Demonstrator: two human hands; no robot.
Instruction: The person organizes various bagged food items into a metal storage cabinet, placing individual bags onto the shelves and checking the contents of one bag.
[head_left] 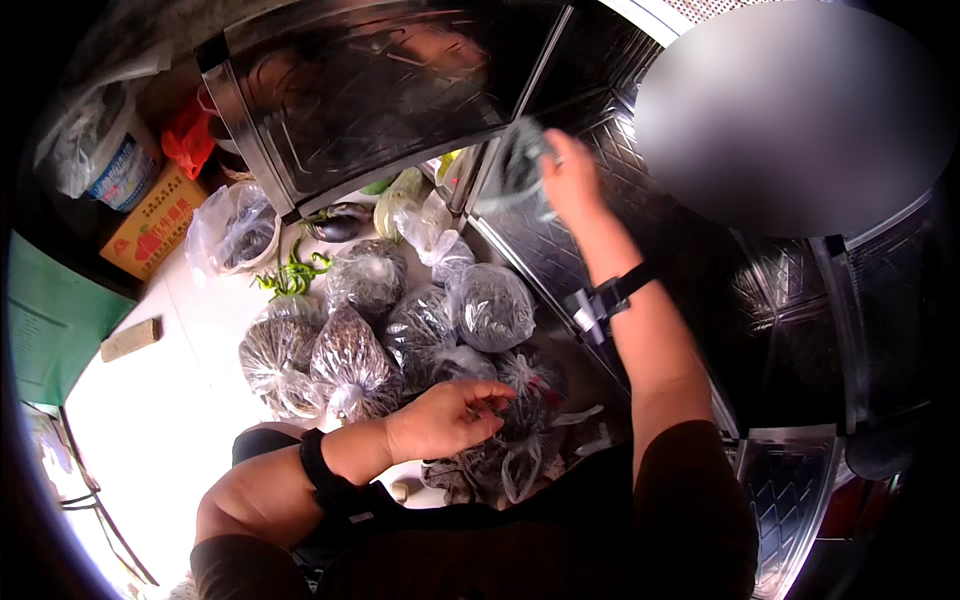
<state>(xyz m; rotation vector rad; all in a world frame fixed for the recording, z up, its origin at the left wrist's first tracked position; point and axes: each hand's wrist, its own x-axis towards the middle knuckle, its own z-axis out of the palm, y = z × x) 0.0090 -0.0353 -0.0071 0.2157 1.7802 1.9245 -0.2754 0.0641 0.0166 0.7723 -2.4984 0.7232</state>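
Observation:
My right hand point(575, 178) is raised at the upper middle, closed on a crumpled clear plastic bag point(518, 168) that hangs in front of a dark cabinet door. Motion smears both a little. Low in the middle, my left hand point(452, 416) hovers above tied bags with its fingers loosely bent and nothing visible in them. Around it sit several clear bags of dark dried goods, among them a round bag point(490, 308), a brownish bag point(352, 362) and a bag with a twisted neck point(278, 350). Below my left hand lie more bags, partly hidden by my arm.
A dark open cabinet door point(390, 100) spans the top. Behind the bags lie green peppers point(292, 272), an eggplant point(335, 224) and a pale green gourd point(398, 200). At left are a printed carton point(152, 222), a white bucket point(128, 160) and a green bin point(55, 320).

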